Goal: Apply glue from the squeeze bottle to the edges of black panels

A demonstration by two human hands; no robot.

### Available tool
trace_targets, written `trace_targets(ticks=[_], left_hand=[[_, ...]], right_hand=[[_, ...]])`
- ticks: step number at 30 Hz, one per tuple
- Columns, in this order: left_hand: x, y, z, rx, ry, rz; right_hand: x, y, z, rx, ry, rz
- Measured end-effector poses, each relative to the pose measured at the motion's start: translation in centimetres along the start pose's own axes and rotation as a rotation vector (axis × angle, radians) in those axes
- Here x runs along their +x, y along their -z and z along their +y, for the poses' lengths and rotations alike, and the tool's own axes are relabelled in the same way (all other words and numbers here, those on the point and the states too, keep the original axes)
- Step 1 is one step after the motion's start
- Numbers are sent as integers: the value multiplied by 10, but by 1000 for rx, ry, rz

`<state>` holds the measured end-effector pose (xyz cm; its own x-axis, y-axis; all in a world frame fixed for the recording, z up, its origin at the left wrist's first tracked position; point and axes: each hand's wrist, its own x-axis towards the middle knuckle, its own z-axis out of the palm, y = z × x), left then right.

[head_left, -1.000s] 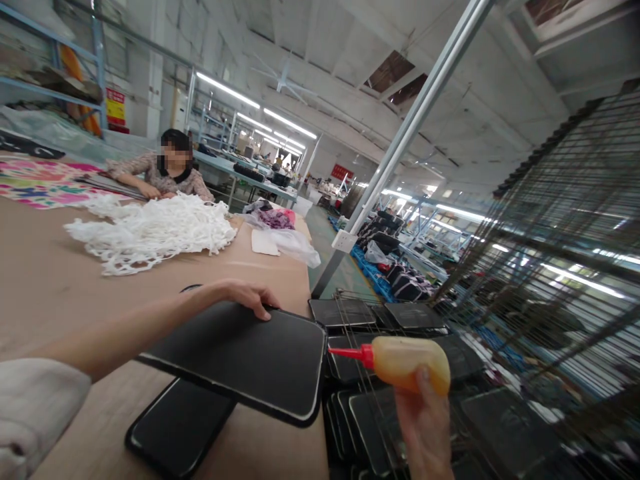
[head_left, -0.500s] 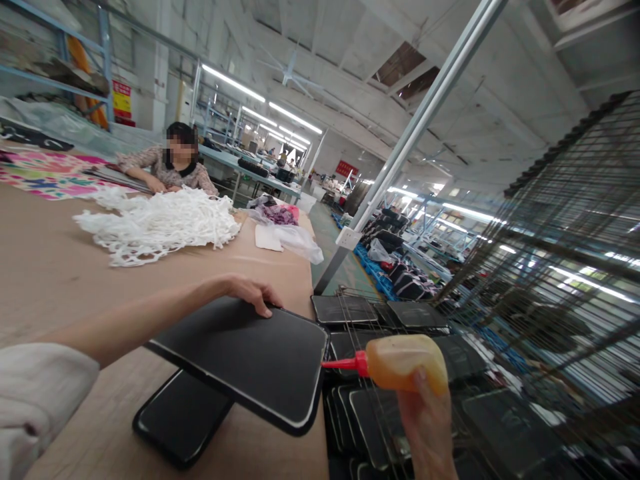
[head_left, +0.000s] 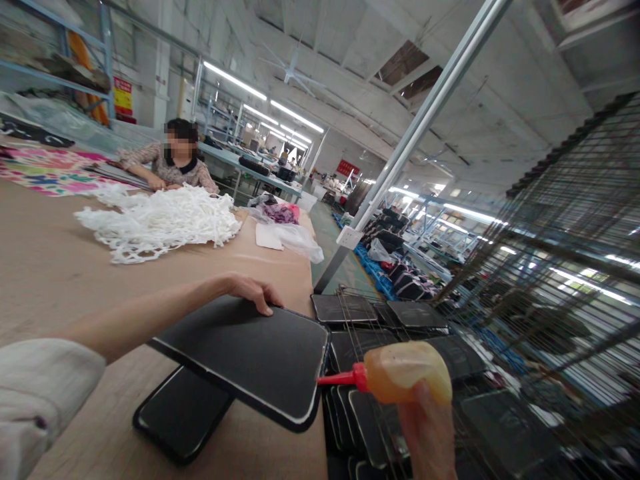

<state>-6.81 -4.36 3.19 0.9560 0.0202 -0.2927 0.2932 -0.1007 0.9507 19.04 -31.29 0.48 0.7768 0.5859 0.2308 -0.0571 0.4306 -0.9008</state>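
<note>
My left hand (head_left: 255,293) grips the far edge of a black rounded panel (head_left: 250,357), thumb on top and the other fingers hidden beneath. The panel is held tilted over the table, a pale line running along its rim. In my right hand (head_left: 425,417) is a squeeze bottle (head_left: 405,373) of amber liquid, lying on its side. Its red nozzle (head_left: 340,379) points left, and the tip meets the panel's right edge. Partly under the held panel, a second black panel (head_left: 183,417) lies on the table.
The brown table (head_left: 240,267) carries a heap of white strips (head_left: 165,220) and a plastic bag (head_left: 295,241). Beyond the heap sits a co-worker (head_left: 180,160). Right of the table edge, several black panels (head_left: 345,309) rest on wire racks (head_left: 590,220). A metal post (head_left: 400,147) rises behind.
The bottle has shifted slightly down, its nozzle tip moving a little along the panel's right edge toward me. My left hand keeps its grip, with the panel almost unmoved.
</note>
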Motion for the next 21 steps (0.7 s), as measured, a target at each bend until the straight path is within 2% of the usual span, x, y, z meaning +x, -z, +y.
trace_targets(ticks=[4, 14, 17, 21], left_hand=[[0, 3, -4, 34, -23, -25], [-3, 1, -14, -34, -26, 41], [-4, 1, -17, -53, -23, 73], [-6, -1, -19, -98, -15, 114]], right_hand=[[-1, 1, 0, -3, -14, 13], [-21, -4, -2, -34, -70, 75], [-22, 3, 6, -173, 72, 73], [-20, 20, 26, -440, 397, 131]])
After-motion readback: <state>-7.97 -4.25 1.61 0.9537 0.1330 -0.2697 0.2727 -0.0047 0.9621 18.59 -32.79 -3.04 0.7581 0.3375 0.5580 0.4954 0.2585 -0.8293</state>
